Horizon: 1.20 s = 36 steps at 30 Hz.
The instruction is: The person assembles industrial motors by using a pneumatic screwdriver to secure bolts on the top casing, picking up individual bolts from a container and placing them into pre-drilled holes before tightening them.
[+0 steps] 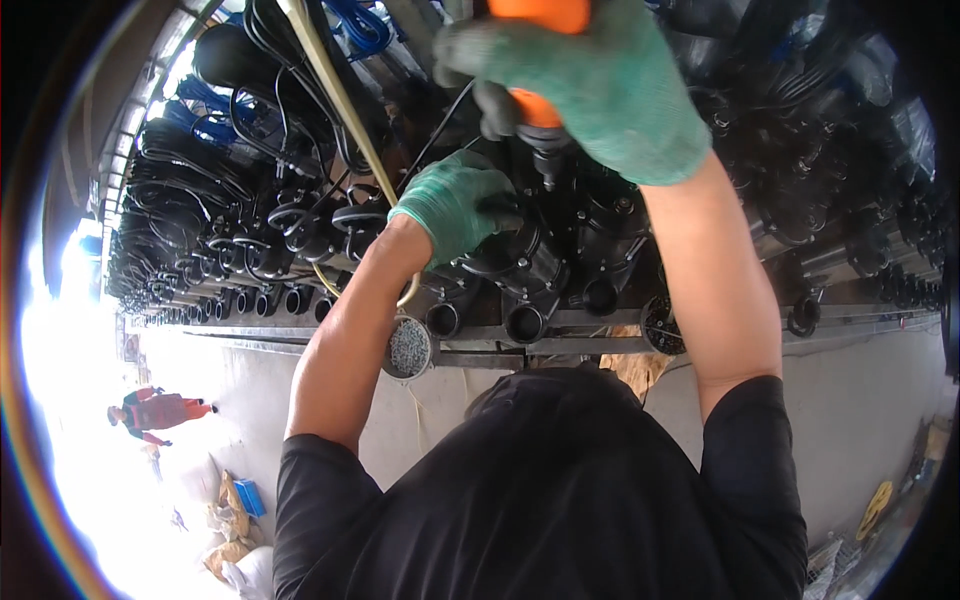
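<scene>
Raised above the row, my right hand [620, 100], in a green glove with grey fingertips, is wrapped round an orange power driver [538, 108]. The driver's dark chuck [548, 160] points down over the black pump units. My left hand [450, 205], gloved the same way, rests lower and to the left, its fingers curled onto the top of a black pump [535, 268] with a round outlet facing me. Its fingertips are partly lost against the dark parts. A pale yellow hose [340, 95] runs down behind my left wrist.
More black pumps [290, 225] with coiled cables stand in rows to both sides. A round tub [402, 375] of small metal pieces hangs by the bench edge, with a dark round container [660, 345] to the right. A person in red [170, 410] is far left, near sacks [230, 510].
</scene>
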{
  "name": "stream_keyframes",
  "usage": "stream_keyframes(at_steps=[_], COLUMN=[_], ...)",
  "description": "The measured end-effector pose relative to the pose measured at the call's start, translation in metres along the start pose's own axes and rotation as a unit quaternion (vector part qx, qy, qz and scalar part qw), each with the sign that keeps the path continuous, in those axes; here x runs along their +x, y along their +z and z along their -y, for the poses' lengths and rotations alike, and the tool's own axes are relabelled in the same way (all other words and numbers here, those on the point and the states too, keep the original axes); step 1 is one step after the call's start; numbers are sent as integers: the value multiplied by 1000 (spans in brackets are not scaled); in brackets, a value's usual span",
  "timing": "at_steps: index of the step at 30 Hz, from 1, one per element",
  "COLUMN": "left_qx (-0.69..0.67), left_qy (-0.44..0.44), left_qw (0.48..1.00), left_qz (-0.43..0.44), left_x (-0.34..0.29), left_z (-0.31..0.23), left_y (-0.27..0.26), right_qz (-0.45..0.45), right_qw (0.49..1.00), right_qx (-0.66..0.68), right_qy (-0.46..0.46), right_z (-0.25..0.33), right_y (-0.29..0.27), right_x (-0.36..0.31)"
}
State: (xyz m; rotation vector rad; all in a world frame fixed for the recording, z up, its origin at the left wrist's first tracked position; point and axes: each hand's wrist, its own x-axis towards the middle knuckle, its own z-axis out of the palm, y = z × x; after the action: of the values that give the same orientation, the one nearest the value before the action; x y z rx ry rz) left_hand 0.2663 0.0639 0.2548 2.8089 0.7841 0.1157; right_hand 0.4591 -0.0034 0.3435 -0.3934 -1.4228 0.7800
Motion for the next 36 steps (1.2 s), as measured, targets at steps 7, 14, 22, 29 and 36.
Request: stream_keyframes(at_steps=[7, 14, 22, 29, 36], left_qx=[158, 148, 256, 165, -12], left_qy=[117, 177, 292, 155, 177], left_qw=[952, 956, 920, 972, 928], left_qz=[-234, -179, 46, -67, -327], left_x=[-10, 4, 23, -9, -47], left_z=[2, 20, 23, 18, -52], left_y=[15, 16, -5, 3, 13], right_qz=[-122, -266, -330, -289, -310], right_qw=[980, 940, 909, 919, 923], right_qx=[-56, 38, 85, 49, 112], right_qy=[149, 211, 241, 264, 200], right_z=[1, -12, -23, -15, -7], right_y=[-16, -26, -12, -4, 7], right_x=[-87, -162, -196, -196, -160])
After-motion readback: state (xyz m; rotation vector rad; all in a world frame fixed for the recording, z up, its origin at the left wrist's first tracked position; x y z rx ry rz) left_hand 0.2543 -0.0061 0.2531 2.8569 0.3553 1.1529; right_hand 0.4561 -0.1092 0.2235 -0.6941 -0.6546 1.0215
